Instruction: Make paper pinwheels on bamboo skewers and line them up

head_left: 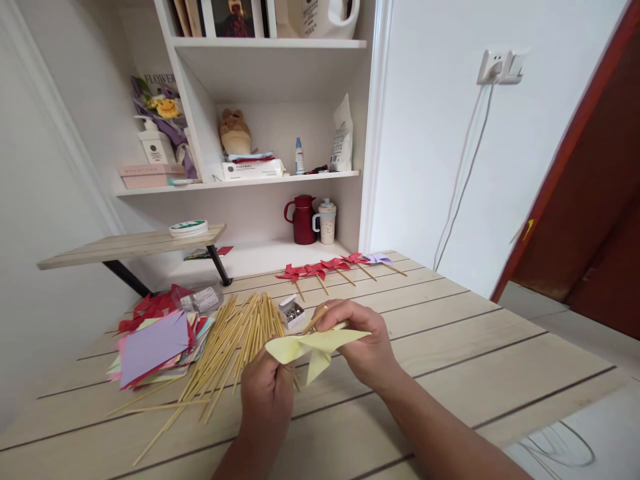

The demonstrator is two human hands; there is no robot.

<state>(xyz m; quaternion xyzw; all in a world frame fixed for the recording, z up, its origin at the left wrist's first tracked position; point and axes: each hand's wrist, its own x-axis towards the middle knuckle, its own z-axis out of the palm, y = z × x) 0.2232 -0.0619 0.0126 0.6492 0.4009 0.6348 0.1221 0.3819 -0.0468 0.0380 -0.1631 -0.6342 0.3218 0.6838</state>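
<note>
Fingers of both hands pinch yellow paper pinwheel (315, 347) | right hand (363, 343) holds stick (314, 321)

Wooden table (450, 347) — sticks (225, 353), papers (155, 343), pinwheels (330, 267)

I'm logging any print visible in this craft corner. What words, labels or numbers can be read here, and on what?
"FLOWER": on the bouquet wrap on the left shelf, top edge.
White jug on the top shelf: dark print, too blurred to read.
Wipes pack: label too small to read.
White pouch: print too small to read.
Pump bottle: label unreadable.
Tape roll: green marking, unreadable.
Yellow paper in the hands: no print.
</note>
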